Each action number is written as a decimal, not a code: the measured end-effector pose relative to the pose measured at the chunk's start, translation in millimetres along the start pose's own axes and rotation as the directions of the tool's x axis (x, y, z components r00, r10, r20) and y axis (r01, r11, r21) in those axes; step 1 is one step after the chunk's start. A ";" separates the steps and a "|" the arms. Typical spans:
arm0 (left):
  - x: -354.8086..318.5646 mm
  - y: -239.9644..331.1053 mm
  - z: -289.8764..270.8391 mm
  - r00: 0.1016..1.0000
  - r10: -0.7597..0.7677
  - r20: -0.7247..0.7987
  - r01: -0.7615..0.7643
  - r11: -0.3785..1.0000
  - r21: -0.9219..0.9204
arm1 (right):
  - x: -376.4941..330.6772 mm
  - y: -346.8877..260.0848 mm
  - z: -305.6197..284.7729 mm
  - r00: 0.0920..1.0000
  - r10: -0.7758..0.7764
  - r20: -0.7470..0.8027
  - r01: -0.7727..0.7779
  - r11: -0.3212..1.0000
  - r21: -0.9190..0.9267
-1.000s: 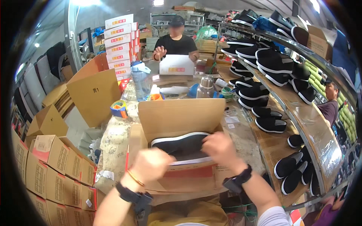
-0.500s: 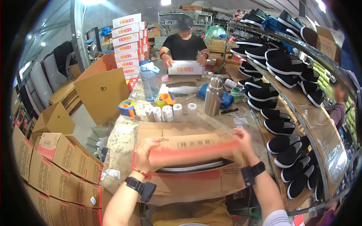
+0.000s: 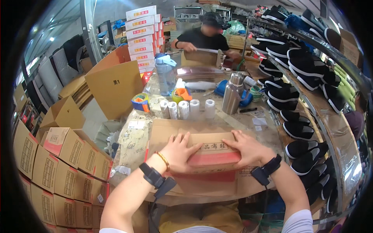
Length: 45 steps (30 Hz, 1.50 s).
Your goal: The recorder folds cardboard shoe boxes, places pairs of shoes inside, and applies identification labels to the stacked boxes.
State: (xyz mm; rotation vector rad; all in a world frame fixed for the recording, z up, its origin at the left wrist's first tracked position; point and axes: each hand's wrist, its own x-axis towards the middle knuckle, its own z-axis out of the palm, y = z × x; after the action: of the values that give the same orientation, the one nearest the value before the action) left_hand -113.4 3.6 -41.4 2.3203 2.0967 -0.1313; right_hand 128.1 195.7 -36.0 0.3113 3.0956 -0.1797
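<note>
A brown cardboard shoe box [image 3: 213, 157] with a red band along its near side lies closed in front of me. My left hand [image 3: 176, 152] grips its left end, with the thumb on the lid and the fingers spread. My right hand [image 3: 252, 148] clasps the right end, fingers bent over the top edge. Whatever is inside is hidden by the lid. Beneath the box are flat cardboard sheets [image 3: 161, 130] with a red patch.
White paper rolls [image 3: 183, 110], tape dispensers [image 3: 140, 103], a blue water bottle [image 3: 165, 77] and a steel flask [image 3: 232, 97] stand beyond. Black shoes [image 3: 297, 130] fill the right rack. Cartons [image 3: 66, 178] are stacked at left. A co-worker [image 3: 208, 39] handles an open box opposite.
The raised lid has come down over the black, white-edged shoe that showed inside. My hands have moved from the lid's edges onto the box ends. Opposite, the co-worker's box has turned.
</note>
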 end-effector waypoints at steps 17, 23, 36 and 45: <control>-99.2 47.0 55.5 0.619 0.206 -0.758 -0.024 0.969 0.244 | -74.6 -7.2 123.6 0.916 0.400 -0.018 0.101 -0.186 0.977; -194.8 57.7 74.7 0.099 -0.537 -0.838 0.208 0.835 -0.510 | 76.4 -147.6 75.2 0.982 0.173 0.072 0.051 -0.616 0.786; -318.7 58.5 79.4 -0.068 -0.620 -0.782 0.390 0.705 -0.593 | 275.5 -426.9 -34.8 0.974 -0.226 0.014 -0.136 -0.535 0.834; -249.9 36.1 81.7 0.200 -0.673 -0.712 0.087 0.736 -0.671 | 126.9 -207.1 77.1 0.963 0.162 -0.214 0.169 0.252 0.953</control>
State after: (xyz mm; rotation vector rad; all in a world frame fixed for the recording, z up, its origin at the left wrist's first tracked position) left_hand -106.8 -253.4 -107.0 1.4203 2.5295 2.0522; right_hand -36.6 10.2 -94.1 0.3260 2.6509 -2.2852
